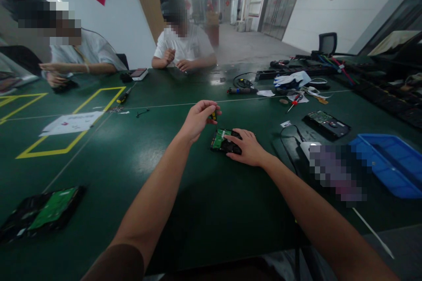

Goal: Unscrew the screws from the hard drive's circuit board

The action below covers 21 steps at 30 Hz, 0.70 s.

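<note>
A hard drive [218,139] lies on the green table in front of me, its green circuit board facing up. My right hand [245,147] grips it from the right, thumb over the top and fingers around the far side. Above the drive's far left corner, my left hand [201,119] pinches a small screwdriver [213,116] with a yellow and black handle. The screwdriver points down toward the board; whether its tip touches a screw is too small to tell.
Other hard drives lie at the lower left [52,210] and at right [326,124]. A blue tray [392,162] stands at far right, with a cable [286,134] nearby. A red screwdriver [296,100] and gloves [292,80] lie farther back. Two people sit across the table.
</note>
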Tool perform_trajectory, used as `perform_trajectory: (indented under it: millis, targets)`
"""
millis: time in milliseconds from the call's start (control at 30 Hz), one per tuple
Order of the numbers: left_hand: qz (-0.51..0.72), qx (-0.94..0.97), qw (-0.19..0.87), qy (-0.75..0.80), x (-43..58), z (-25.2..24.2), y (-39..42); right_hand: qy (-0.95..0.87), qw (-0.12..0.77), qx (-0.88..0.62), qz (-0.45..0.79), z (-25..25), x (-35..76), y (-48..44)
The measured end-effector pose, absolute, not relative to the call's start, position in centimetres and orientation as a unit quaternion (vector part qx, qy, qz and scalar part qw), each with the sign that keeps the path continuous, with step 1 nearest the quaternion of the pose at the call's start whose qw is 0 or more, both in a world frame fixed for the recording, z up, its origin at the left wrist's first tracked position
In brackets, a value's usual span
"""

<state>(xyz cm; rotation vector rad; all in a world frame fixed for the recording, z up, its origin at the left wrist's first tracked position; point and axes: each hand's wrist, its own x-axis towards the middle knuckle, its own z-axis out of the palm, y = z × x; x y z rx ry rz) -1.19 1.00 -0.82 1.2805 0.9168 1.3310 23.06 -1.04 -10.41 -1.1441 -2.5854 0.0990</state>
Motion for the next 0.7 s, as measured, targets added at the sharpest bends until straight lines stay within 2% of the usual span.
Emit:
perform_trajectory:
  millis: [133, 367, 700]
  targets:
    - [0.548, 0.544, 0.509, 0.38, -1.15, -0.97, 1.05, -0.902, 0.153, -0.402, 0.039, -10.27, 22.96, -1.11]
    - [0.538, 0.599, 0.42, 0.419, -1.4, -1.33, 1.42, -0.902, 0.152, -0.401, 0.041, -10.37, 22.96, -1.05]
    - [0.53, 0.596, 0.435, 0.418, -1.43, -1.19, 1.32, -0.903, 0.15, -0.4, 0.038, -10.41, 22.93, -0.99]
